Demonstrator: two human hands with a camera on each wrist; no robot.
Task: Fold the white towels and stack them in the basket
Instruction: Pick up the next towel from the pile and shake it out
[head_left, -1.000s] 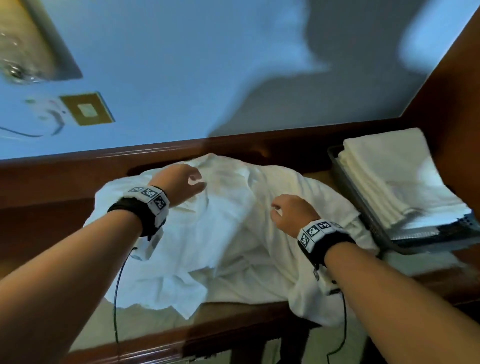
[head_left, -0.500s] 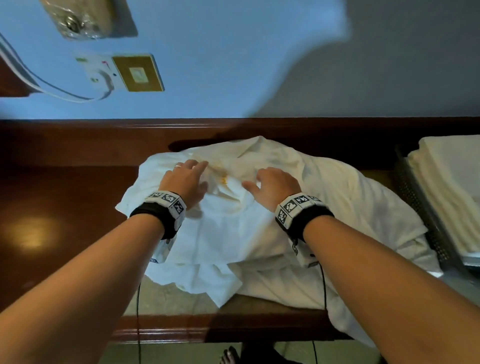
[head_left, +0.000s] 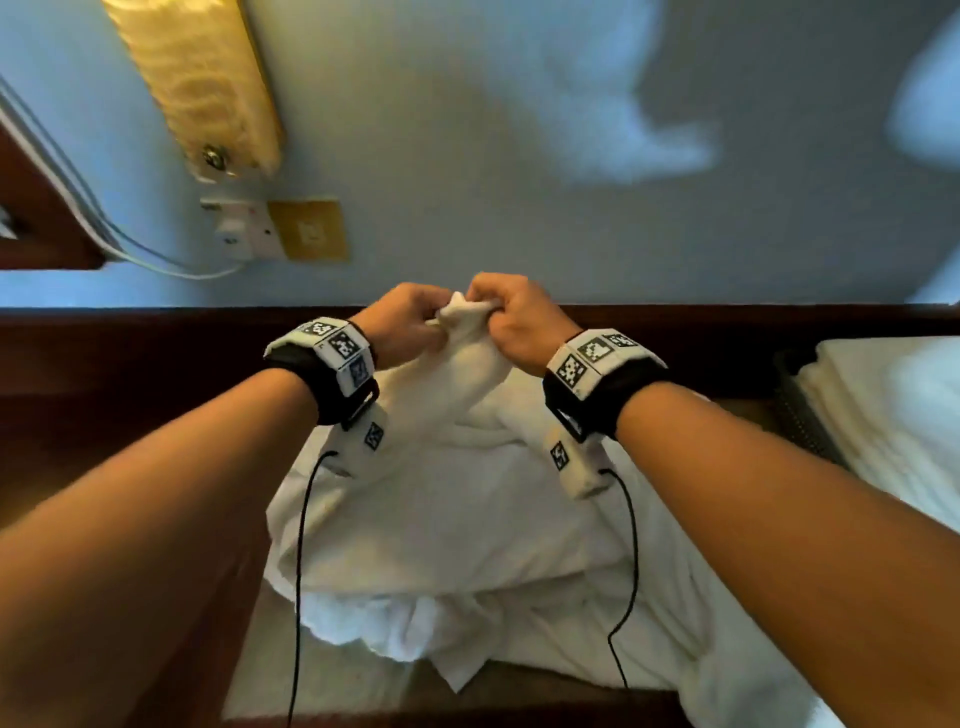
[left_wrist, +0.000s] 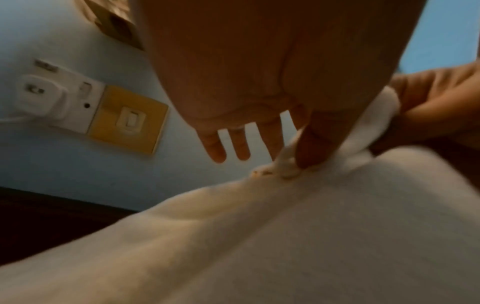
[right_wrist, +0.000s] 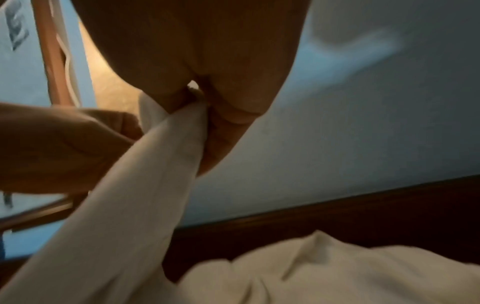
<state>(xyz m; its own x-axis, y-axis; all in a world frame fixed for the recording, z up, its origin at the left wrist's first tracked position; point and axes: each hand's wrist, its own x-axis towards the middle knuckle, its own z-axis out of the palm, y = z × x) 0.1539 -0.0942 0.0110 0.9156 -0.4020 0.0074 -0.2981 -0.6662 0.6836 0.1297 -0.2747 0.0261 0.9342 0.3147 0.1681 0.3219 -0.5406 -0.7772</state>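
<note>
- The wooden table (head_left: 130, 415) runs along the blue wall (head_left: 519, 156), and most of it in view is covered by a heap of white towels (head_left: 467, 545) that spills over the near edge.
- The basket (head_left: 800, 415) sits at the right end of the table, already holding a stack of folded towels (head_left: 883, 415).
- One towel (head_left: 467, 374) is drawn up out of the heap into a peak, its lower part not yet clear of the pile.
- The left hand (head_left: 400, 317) pinches the towel's top edge between thumb and forefinger, the other fingers loosely extended; the right hand (head_left: 514, 322), just beside it, is curled round the same edge.
- To do this step well, I judge the hands should slide apart along the hem, keeping a firm pinch, until each finds a corner.
- Then lift high enough that the towel hangs free and flat; otherwise neighbouring towels may drag off the table edge.
- A wall socket (head_left: 244, 234) with a plug sits behind, well clear.
</note>
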